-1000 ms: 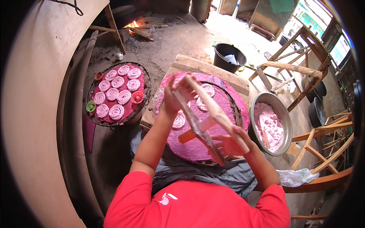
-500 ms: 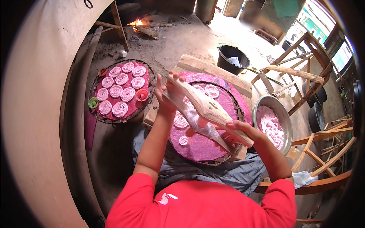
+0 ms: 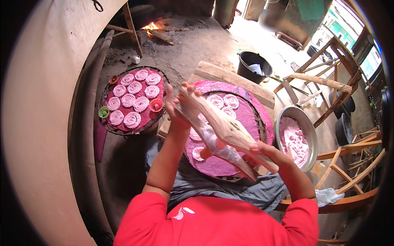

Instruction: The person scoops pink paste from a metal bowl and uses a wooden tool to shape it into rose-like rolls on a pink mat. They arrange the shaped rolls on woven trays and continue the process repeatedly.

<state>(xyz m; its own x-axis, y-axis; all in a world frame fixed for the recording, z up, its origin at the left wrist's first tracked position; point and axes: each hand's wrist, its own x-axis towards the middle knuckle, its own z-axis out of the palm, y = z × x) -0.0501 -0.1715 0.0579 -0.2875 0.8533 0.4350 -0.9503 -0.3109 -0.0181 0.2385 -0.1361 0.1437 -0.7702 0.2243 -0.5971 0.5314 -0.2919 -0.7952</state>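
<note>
A long two-piece wooden press (image 3: 230, 123) is held slantwise above the round pink-covered tray (image 3: 242, 153), both beams nearly parallel with a gap between them. Pale pink paste smears the lower beam, and a short rounded peg shows at its middle. My left hand (image 3: 175, 108) grips the upper-left end, fingers curled over the top. Around the lower-right end my right hand (image 3: 269, 153) is closed, thumb on top and its other fingers mostly hidden. Beneath the press, several pink swirled dough rosettes (image 3: 231, 101) lie on the tray, partly covered by it.
To the left stands another round tray (image 3: 107, 91) of rosettes, with small red and green cups. A metal basin (image 3: 314, 143) of pink dough sits at right. Beyond are a wooden board (image 3: 258, 93), a black bucket (image 3: 241, 69), wooden frames (image 3: 353, 78) and a fire (image 3: 151, 26).
The press has shifted slightly right and down over the tray, its beams still apart. Both hands keep their hold. Another rosette beneath it has come into view.
</note>
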